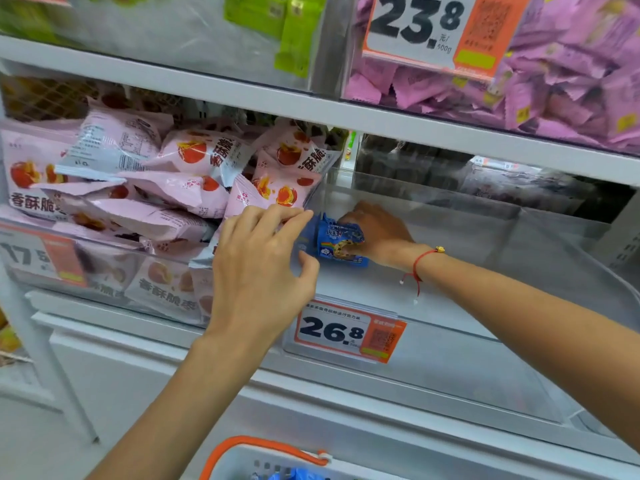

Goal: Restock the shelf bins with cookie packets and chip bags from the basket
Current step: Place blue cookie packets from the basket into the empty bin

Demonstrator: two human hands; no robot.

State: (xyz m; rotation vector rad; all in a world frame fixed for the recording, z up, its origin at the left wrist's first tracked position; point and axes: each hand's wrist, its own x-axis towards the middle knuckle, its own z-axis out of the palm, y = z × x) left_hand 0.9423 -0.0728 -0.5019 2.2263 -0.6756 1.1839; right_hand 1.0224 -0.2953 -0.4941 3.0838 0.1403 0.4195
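A blue cookie packet (337, 242) lies at the left end of a clear plastic shelf bin (450, 306). My right hand (375, 230) reaches into the bin from the right and grips the packet. In front of the bin's left wall, my left hand (259, 261) hovers with fingers loosely curled, its fingertips touching the bin's left edge beside the packet and holding nothing. At the bottom edge of the view is the white basket with an orange handle (263, 448), with something blue inside it.
The bin to the left holds several pink snack bags (166, 188). An orange price tag reading 26.8 (349, 332) hangs on the clear bin's front. The shelf above carries purple packets (554, 74) and a 23.8 tag (433, 29). A white shelf post (41, 358) stands at left.
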